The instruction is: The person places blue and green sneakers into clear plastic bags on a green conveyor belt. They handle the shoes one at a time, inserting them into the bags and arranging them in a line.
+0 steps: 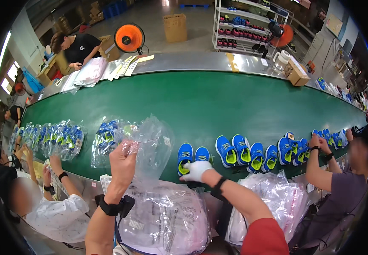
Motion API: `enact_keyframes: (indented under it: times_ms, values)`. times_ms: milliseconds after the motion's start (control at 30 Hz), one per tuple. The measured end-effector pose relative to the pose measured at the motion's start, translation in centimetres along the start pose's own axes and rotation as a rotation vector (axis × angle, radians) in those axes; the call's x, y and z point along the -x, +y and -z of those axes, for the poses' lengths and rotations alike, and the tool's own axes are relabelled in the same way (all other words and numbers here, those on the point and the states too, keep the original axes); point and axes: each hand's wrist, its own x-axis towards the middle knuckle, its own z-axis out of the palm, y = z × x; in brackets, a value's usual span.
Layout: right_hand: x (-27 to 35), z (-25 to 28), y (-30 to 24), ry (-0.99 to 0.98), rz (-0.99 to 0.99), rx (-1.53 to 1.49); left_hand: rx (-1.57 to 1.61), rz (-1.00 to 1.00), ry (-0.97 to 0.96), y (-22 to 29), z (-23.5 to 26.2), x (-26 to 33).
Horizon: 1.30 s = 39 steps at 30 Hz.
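**Blue shoes at the right hand, clear bag just to the left**

Within reach of the gloved right hand point(197, 171): a pair of blue shoes point(185, 152), upright on the green tabletop point(201, 100), long axes running away from the near edge, heels nearest. Grip at the heel openings; gripping or merely touching, cannot tell. Left of the pair, a clear bag point(155, 142), bunched in the closed left hand point(123, 159), with no shoe visible in its right part. Beyond that fist, bagged shoes point(106, 132); same bag or another, unclear. Rightward, loose shoes point(256, 155) in a row. Nearer, piled plastic bags point(167, 216).
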Motion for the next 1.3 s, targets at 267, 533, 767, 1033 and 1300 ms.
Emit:
enact_keyframes:
  times_ms: [267, 533, 767, 1033, 1300]
  values:
    - [-0.7, -2.9, 0.1, 0.165, -0.050, -0.026, 0.018, 0.159, 0.004, 0.7, 0.4, 0.3]
    - [13.3, 8.2, 2.4, 0.826, 0.407, -1.419, 0.177, 0.186, -0.106, 3.5, -2.6, -0.1]
    - [16.4, 8.8, 1.9, 0.724, 0.441, -0.226, 0.398, 0.247, -0.195, 9.9, -5.5, 1.4]
    - [16.0, 4.1, -1.6, 0.901, 0.534, 0.370, -0.172, -0.197, -0.247, 13.0, -13.8, 0.4]
    - [15.2, 7.3, 2.1, 0.898, 0.511, 0.145, -0.186, -0.416, -0.655, 14.3, -13.1, 3.7]
